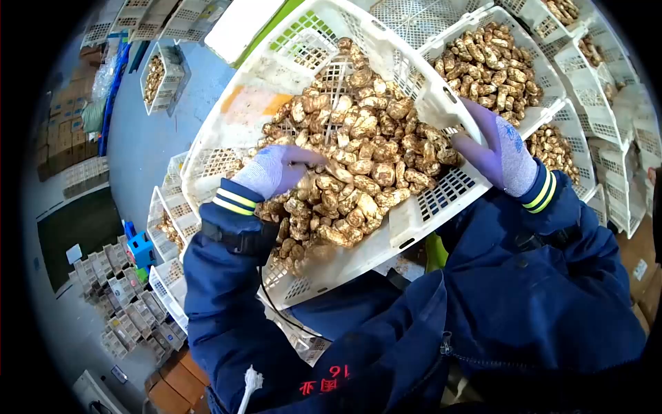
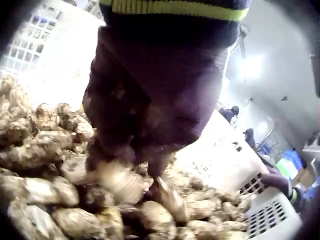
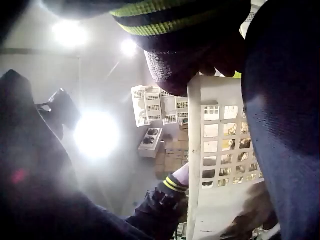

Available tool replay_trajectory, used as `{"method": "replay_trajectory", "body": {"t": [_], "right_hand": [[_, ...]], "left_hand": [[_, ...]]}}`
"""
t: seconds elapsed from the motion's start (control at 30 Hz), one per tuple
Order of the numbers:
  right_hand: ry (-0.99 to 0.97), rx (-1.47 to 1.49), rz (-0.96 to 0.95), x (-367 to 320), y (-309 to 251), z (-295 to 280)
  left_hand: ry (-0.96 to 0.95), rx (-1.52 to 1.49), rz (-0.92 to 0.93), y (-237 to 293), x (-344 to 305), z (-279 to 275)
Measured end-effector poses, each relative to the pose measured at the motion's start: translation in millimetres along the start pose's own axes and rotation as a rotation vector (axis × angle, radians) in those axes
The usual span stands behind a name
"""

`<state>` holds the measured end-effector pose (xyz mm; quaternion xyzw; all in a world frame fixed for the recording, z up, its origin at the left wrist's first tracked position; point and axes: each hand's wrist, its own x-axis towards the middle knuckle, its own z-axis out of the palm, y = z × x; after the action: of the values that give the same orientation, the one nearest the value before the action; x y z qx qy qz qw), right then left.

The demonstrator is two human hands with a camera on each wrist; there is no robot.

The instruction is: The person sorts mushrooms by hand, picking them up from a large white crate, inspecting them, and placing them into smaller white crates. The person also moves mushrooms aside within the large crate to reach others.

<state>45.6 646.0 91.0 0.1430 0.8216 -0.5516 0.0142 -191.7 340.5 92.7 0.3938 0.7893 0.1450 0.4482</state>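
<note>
A white perforated crate point(image 1: 407, 224) holds a heap of stubby brown-and-cream mushrooms point(image 1: 365, 165), tilted in front of the person. The gloved left hand point(image 1: 279, 169) reaches over the heap, fingers extended and touching mushrooms. In the left wrist view that hand point(image 2: 150, 100) points down into the pile, beside a blurred mushroom point(image 2: 120, 182); its fingertips are dark and partly hidden. At the crate's right side, the gloved right hand point(image 1: 500, 148) grips the rim. The right wrist view shows this hand point(image 3: 172, 70) over the crate's edge point(image 3: 195, 150). One mushroom near the crate's lower side is motion-blurred.
Another crate of mushrooms point(image 1: 489, 65) stands just beyond the right rim, with several more crates stacked to the right. Crates point(image 1: 169, 228) also stand at the left, near the left sleeve. Cardboard boxes point(image 1: 179, 379) lie at lower left. People point(image 2: 229, 114) appear in the background.
</note>
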Motion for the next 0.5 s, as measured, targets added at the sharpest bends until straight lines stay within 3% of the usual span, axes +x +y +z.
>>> {"method": "replay_trajectory", "body": {"t": [0.03, 0.1, 0.13, 0.17, 0.2, 0.23, 0.33, 0.37, 0.43, 0.5], "right_hand": [[0.045, -0.072, -0.163, 1.9, 3.3, 1.2], [0.012, -0.048, -0.099, 2.0, 0.4, -0.3], [0.021, -0.050, -0.093, 1.2, 1.3, 0.1], [0.029, -0.052, -0.088, 1.1, 1.4, 1.0], [0.017, -0.069, -0.094, 1.1, -2.0, -0.2], [0.010, -0.089, -0.102, 2.1, -5.1, -2.2], [0.110, -0.192, -0.209, -0.1, 10.5, 2.9], [0.073, -0.160, -0.163, 0.0, 7.9, 1.6], [-0.001, -0.088, -0.089, 2.8, -3.7, -2.0], [0.028, -0.111, -0.102, 1.7, 1.3, -0.6]], "left_hand": [[-0.214, 0.025, -0.213, 55.1, -9.4, -18.6], [-0.019, -0.134, -0.062, 41.8, -1.7, -28.3], [0.136, -0.149, -0.334, 39.9, 16.0, -38.4], [0.520, 0.207, 0.150, 7.1, 47.8, -36.4], [0.495, 0.185, 0.057, 20.7, 64.8, -35.6], [0.441, 0.346, 0.113, 10.4, 91.5, -30.9], [0.323, 0.635, -0.093, 2.9, 138.0, -17.1], [0.274, 0.678, -0.158, 3.7, 142.9, -14.4], [0.309, 0.666, -0.091, -6.9, 142.7, -11.8], [0.295, 0.609, -0.172, -10.5, 134.4, -7.5]]}}
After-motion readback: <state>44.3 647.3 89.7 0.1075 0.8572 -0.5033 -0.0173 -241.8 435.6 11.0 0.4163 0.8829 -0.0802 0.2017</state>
